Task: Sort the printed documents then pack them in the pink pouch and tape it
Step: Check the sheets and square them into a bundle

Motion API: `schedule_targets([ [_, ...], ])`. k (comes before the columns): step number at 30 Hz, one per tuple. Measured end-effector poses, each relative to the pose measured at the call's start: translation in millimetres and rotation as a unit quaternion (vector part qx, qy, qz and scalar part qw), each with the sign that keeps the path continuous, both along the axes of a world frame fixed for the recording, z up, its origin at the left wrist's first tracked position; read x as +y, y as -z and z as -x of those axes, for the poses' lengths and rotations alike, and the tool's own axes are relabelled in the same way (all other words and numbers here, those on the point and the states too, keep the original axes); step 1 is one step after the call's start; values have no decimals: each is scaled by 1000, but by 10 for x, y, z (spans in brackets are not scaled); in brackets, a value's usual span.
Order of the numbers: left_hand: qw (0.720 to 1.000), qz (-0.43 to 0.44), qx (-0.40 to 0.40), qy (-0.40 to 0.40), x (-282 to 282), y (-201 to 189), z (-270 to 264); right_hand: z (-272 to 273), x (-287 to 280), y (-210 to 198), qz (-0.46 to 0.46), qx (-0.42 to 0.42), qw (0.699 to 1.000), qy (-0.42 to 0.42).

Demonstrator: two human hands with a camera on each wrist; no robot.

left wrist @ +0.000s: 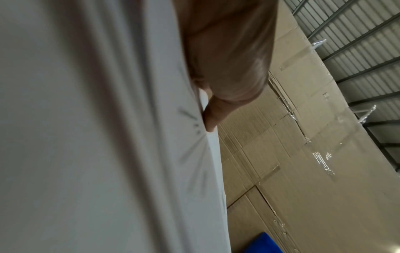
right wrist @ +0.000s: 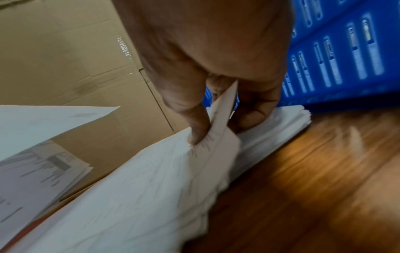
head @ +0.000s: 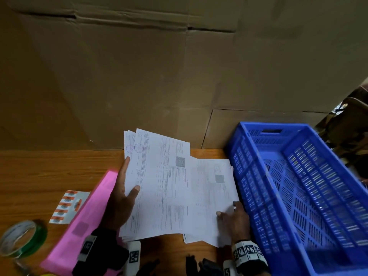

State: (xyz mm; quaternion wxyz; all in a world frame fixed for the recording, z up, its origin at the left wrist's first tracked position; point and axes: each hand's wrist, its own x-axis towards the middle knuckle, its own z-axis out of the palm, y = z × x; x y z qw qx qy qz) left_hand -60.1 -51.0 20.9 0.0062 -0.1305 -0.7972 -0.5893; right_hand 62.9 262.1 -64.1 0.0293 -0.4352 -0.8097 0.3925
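A sheaf of printed documents (head: 159,182) was gripped by the left hand (head: 121,198), thumb on top; a corner of the stack (head: 211,196) beside it was pinched by the right hand (head: 235,220). Left of the documents lay the pink pouch (head: 79,226), then the tape roll (head: 22,238); right, the blue crate (head: 258,196).

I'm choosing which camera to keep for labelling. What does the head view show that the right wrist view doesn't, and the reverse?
Only the head view: the pink pouch, the tape roll, a sticker sheet, and the left hand holding a raised sheaf of papers.

Only the right wrist view: the right hand's fingers pinching one sheet's corner above the stack.

Both: papers, the blue crate, the wooden table, the cardboard wall.
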Motion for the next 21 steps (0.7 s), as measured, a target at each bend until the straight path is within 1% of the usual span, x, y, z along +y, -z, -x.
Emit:
schedule_targets([
  [3,1000,3,5,1,13,17,17,-19,61,-20,-43,29,999,-2],
  [6,1000,14,-5,-1,26,40,28,-68,115,79,-109,60,992,-2],
  [8,1000,17,-3,-3,20,58,32,-99,117,136,-110,82,991,0],
  [13,1000,-4,1,-5,-10,74,43,-89,137,101,-89,77,992,44],
  [15,1000,17,8,11,-39,89,41,-84,155,84,-103,92,989,48],
  [18,998,41,-17,44,-100,171,48,-79,173,41,-129,127,983,27],
  [21,998,41,-31,41,-119,229,62,-79,199,12,-124,139,982,33],
])
